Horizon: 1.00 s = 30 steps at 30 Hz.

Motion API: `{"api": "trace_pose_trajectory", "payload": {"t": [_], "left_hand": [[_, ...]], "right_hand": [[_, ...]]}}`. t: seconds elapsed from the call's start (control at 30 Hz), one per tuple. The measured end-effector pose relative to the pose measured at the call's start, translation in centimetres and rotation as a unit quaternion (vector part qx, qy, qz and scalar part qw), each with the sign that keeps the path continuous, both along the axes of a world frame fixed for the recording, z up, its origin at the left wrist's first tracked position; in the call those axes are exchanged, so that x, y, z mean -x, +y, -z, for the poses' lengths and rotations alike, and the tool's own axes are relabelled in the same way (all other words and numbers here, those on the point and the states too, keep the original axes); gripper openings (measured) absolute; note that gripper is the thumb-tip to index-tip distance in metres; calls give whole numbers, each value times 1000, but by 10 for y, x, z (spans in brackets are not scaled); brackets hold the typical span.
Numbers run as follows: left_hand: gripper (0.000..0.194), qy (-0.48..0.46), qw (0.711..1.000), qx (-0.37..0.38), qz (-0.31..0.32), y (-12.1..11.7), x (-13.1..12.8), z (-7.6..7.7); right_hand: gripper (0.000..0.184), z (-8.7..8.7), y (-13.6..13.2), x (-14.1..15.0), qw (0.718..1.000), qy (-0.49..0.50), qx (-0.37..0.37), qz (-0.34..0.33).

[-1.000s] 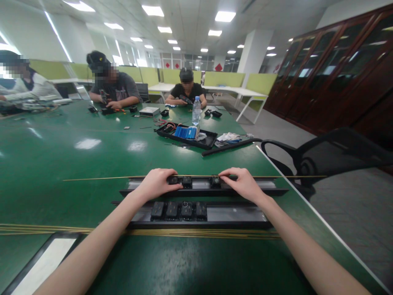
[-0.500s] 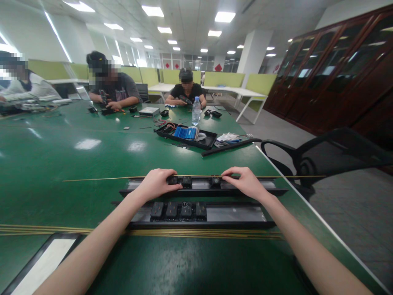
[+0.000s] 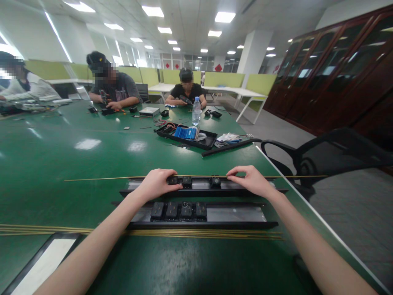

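A thin brass-coloured rod [image 3: 98, 179] lies lengthwise along the far black channel [image 3: 199, 192], stretching past both its ends. My left hand [image 3: 155, 183] is closed around a black block [image 3: 173, 180] in that channel, thumb in front and fingers behind, beside the rod. Right of it sit a second block [image 3: 186, 182] and, farther along, a third one [image 3: 215, 182]. My right hand [image 3: 251, 180] pinches the rod between thumb and fingertips, just right of the third block. Closer to me, a second channel [image 3: 236, 214] holds several black blocks [image 3: 172, 210] in a row.
Several brass-coloured rods [image 3: 196, 233] lie along the front. A white-topped panel [image 3: 46, 262] rests at lower left. Beyond the channels are a black tray [image 3: 208, 139], a water bottle [image 3: 195, 111], cloths [image 3: 227, 139] and a black strip [image 3: 230, 147]. Three people sit across the green table.
My right hand has slid a little to the right along the rod, away from the third block. My left hand has stayed on its block, and the rod has barely shifted.
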<state>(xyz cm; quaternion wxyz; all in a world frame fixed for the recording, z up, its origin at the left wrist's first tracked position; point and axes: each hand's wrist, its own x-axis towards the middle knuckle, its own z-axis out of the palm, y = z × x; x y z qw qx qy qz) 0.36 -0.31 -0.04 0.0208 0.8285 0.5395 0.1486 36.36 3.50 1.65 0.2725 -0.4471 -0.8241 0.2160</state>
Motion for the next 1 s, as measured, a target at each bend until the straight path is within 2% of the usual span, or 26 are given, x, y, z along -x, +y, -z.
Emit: {"api": "trace_pose_trajectory", "payload": {"t": [1.0], "left_hand": [[52, 1, 1000, 5, -4, -1, 0, -1]], "right_hand": [[19, -11, 11, -37, 998, -23, 62, 6]]}}
